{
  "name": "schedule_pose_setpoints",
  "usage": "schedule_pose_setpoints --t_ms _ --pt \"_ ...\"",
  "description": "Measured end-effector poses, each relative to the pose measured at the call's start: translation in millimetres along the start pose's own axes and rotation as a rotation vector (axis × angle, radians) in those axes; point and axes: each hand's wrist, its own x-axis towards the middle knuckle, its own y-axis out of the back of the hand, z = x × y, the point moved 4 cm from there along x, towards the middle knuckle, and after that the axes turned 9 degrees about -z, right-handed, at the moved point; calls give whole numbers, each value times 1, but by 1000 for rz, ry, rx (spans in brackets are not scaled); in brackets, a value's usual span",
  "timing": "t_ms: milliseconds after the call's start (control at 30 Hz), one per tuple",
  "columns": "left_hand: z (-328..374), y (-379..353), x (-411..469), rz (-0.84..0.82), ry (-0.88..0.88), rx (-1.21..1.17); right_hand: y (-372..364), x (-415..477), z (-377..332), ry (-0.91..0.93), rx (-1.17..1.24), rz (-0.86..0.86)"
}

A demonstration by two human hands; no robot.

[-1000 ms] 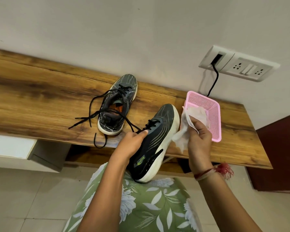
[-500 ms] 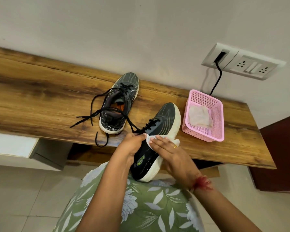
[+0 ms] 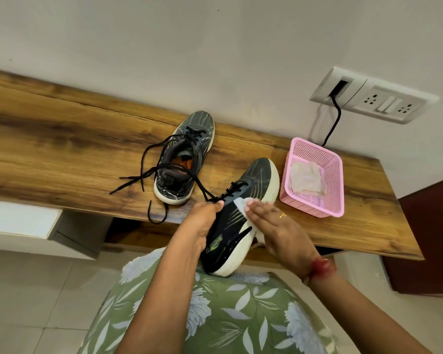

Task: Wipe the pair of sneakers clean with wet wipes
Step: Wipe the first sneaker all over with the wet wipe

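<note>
The black sneaker with a thick white sole [image 3: 257, 178] is held tilted on its side in front of the person. Its heel sits low against the green floral garment [image 3: 215, 318] and its toe points up over the front edge of the wooden shelf [image 3: 62, 154]; whether the toe touches the wood cannot be told. The left hand [image 3: 202, 222] grips the shoe at its opening, fingers curled round the upper just by the laces. The right hand [image 3: 279, 231] lies flat with straight fingers and presses a white wet wipe [image 3: 238, 201] against the dark side panel. A ring [image 3: 281, 215] shows on one finger and a red thread [image 3: 321, 267] circles the wrist.

The second sneaker [image 3: 182, 162] stands upright on the shelf to the left, toe toward the wall, its black laces loose and trailing over the wood and off the edge. Just right of the held shoe's toe sits a pink mesh basket [image 3: 336, 192] with crumpled wipes [image 3: 306, 178] inside. On the wall above it is a white socket panel [image 3: 384, 104], from which a black cable [image 3: 335, 123] runs down behind the basket.
</note>
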Motion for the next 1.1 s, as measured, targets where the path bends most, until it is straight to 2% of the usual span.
schedule_pose_setpoints --t_ms 133,267,433,567,733,900,1033,1100 --pt "1 1 1 -29 3 -5 -13 -11 -23 234 -71 -104" --pt "0 0 2 -20 8 -12 -3 -3 5 8 -76 -5" --pt "1 3 3 -16 19 -27 -14 -9 -22 201 -84 -57" --pt "1 1 2 -35 22 -30 1 -3 9 -13 -98 30" --pt "1 3 3 -42 10 -36 -15 -10 -26 182 -89 -69" --pt "0 2 2 -52 -4 -21 -3 1 -6 -12 -166 31" --pt "1 3 3 -48 -24 -20 -25 -9 -37 183 -193 -64" --pt "2 1 3 -59 -30 -15 -19 -8 -26 115 -206 -45"
